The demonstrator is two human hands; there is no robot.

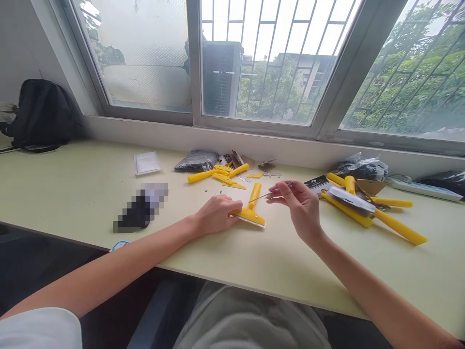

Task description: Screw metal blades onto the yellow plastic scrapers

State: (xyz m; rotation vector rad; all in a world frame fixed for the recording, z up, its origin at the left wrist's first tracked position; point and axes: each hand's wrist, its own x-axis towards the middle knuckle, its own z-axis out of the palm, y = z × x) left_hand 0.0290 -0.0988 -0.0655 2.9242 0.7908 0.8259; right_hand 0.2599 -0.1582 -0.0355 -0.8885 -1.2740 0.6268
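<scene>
My left hand [217, 214] is closed on one end of the wide head of a yellow scraper [250, 212], which rests on the table with its short handle pointing away from me. In my right hand [300, 208] is a thin screwdriver [262, 195], pinched between thumb and fingers. Its metal shaft slants down to the left, and the tip is close to the base of the scraper's handle; whether it touches cannot be made out. Small dark bits, perhaps screws, lie on the table beyond my left hand.
More yellow scraper parts [228, 175] lie at the back middle, beside a grey plastic packet [197, 160]. Several yellow scrapers [363, 206] are piled on the right. A clear flat box [147, 163], a pixelated dark object [140, 208] and a black backpack [41, 114] are on the left.
</scene>
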